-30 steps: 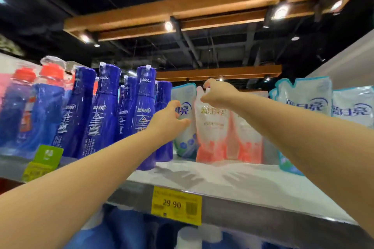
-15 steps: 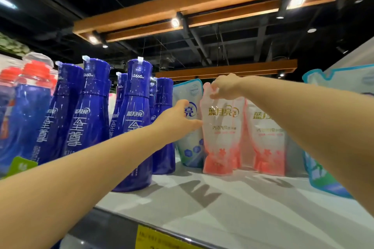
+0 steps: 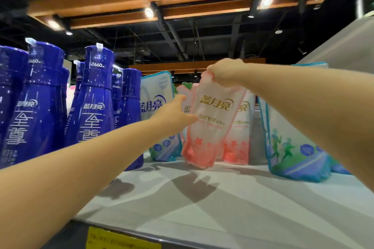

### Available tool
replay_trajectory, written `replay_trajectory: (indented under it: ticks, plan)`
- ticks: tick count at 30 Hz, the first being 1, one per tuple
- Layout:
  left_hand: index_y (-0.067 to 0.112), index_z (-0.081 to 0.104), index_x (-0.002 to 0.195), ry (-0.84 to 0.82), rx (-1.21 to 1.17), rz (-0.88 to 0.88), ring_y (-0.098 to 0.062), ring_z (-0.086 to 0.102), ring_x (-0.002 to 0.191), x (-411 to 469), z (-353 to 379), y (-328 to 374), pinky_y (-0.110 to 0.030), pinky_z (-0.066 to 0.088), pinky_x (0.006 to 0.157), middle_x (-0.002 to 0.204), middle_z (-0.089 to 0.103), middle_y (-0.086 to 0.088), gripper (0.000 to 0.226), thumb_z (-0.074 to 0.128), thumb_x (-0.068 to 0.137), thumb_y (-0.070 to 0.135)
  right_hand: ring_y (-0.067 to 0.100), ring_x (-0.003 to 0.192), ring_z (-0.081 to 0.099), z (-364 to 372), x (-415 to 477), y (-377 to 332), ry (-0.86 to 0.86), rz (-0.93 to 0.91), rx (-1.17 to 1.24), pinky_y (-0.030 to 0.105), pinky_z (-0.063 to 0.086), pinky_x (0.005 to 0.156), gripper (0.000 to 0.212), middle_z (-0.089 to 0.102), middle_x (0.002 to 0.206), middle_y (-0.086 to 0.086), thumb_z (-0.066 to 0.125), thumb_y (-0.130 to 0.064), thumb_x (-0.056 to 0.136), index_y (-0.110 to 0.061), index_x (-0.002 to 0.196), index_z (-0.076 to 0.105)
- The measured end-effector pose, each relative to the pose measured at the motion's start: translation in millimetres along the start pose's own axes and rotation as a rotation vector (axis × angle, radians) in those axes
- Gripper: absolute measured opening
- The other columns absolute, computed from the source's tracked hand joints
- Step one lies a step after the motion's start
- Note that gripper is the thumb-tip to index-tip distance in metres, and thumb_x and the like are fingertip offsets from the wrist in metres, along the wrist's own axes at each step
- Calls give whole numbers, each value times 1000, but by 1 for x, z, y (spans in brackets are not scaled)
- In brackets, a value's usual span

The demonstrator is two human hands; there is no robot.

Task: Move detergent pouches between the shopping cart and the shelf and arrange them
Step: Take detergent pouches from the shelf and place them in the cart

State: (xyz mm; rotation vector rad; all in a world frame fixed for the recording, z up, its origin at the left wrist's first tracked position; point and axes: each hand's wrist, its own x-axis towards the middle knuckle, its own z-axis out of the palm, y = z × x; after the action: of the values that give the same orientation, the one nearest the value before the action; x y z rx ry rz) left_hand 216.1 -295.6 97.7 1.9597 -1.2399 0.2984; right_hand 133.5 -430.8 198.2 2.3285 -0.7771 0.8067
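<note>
Pink pouch: tilted over the white shelf, lower corner down at the board; we cannot tell if it touches.
Right hand: we pinch the pouch's top from above.
Left hand: our thumb lies on its front, fingers behind its left edge.
Neighbours: second pink pouch just behind; white-and-blue pouch left; dark blue bottles farther left; blue-green pouch right.
Shelf edge: yellow price tag.
</note>
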Motion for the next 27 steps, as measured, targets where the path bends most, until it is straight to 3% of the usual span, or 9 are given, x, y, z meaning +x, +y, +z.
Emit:
replay_trajectory:
  ticks: [3, 6, 10, 14, 17, 21, 24, 27]
  plan:
    - [26, 20, 145, -14, -13, 16, -21, 52, 112, 2, 8, 1, -32, 47, 85, 137, 47, -7, 67, 56, 90, 38, 30, 113, 51, 5, 1, 10, 2, 31, -146, 48, 29, 104, 32, 55, 106, 6, 51, -15, 95, -23, 125, 50]
    - [25, 22, 145, -19, -27, 18, -18, 53, 103, 3, 10, -5, -29, 49, 78, 137, 48, -6, 67, 57, 89, 36, 30, 114, 48, 13, 2, 17, 8, 44, -302, 48, 29, 102, 35, 55, 109, 8, 56, -23, 93, -26, 127, 51]
    - [24, 22, 145, -14, -69, -8, -20, 50, 118, 4, 9, -13, -26, 43, 81, 141, 45, -3, 70, 61, 87, 31, 31, 121, 40, 25, 2, 27, -6, 65, -454, 52, 26, 106, 39, 54, 120, 8, 61, -26, 89, -28, 127, 52]
    - [24, 20, 145, 0, -90, -27, -19, 50, 115, 5, 7, -17, -24, 44, 78, 141, 44, -2, 73, 63, 86, 29, 28, 114, 44, 21, 8, 18, 1, -32, -454, 47, 31, 100, 30, 54, 107, 4, 59, -28, 90, -29, 120, 55]
    - [24, 21, 145, 34, -134, -40, -12, 46, 97, 6, 3, -21, -20, 44, 67, 137, 47, -1, 72, 63, 87, 25, 28, 111, 46, 13, 16, -2, -81, -40, -307, 44, 34, 97, 36, 56, 113, 5, 58, -27, 90, -25, 126, 52]
    - [23, 18, 146, 65, -172, -51, -17, 49, 110, 8, 1, -24, -29, 44, 82, 138, 45, -5, 77, 65, 85, 21, 25, 113, 53, 19, 26, -46, -39, -49, 155, 36, 46, 90, 55, 55, 127, 5, 58, -39, 87, -17, 136, 43]
    - [22, 19, 144, 85, -173, -42, -22, 49, 117, 7, 2, -24, -31, 43, 86, 137, 45, -7, 76, 65, 84, 20, 17, 96, 57, 26, 31, -82, -164, 6, 394, 23, 46, 69, 42, 59, 110, 4, 55, -32, 92, -11, 128, 50]
    - [20, 24, 139, 103, -139, -49, -18, 49, 104, 9, 4, -27, -29, 42, 81, 128, 49, -7, 67, 64, 85, 20, 20, 101, 59, 37, 33, -101, -300, 89, 541, 26, 49, 80, 29, 59, 118, 10, 52, -14, 94, -7, 122, 51]
